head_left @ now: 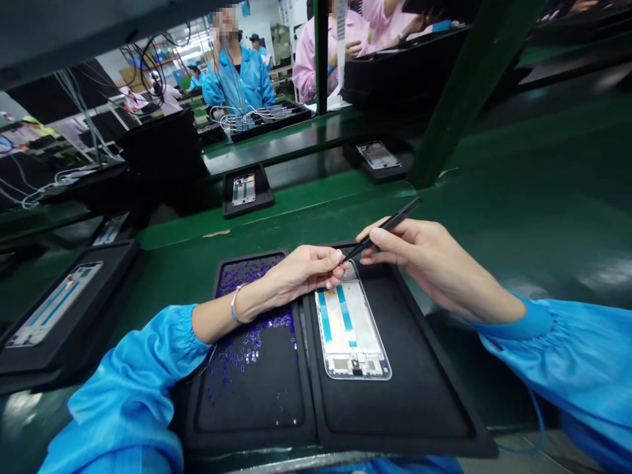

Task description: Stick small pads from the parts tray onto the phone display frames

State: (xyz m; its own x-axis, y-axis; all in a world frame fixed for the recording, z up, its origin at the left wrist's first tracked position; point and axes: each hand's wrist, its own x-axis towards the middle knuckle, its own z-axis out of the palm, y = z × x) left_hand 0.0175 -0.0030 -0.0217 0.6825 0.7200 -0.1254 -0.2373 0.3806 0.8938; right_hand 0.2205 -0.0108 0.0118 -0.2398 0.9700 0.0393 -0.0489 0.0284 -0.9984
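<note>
A white phone frame (pixel 351 328) with two blue strips lies in a black tray (pixel 424 395) in front of me. My right hand (pixel 424 260) is closed on black tweezers (pixel 382 229), their tip down at the frame's far end. My left hand (pixel 301 271) pinches its fingers together right at that tip, above the frame's top edge; what it holds is too small to see. Left of the frame, a second black tray (pixel 257 395) holds several tiny blue-purple parts (pixel 247 342), with my left forearm across it.
More black trays with phone frames sit on the green conveyor: one at the left (pixel 59 309), one ahead (pixel 245 189), one further right (pixel 378 156). A green post (pixel 459 99) rises at the right. People in blue and pink coats work across the line.
</note>
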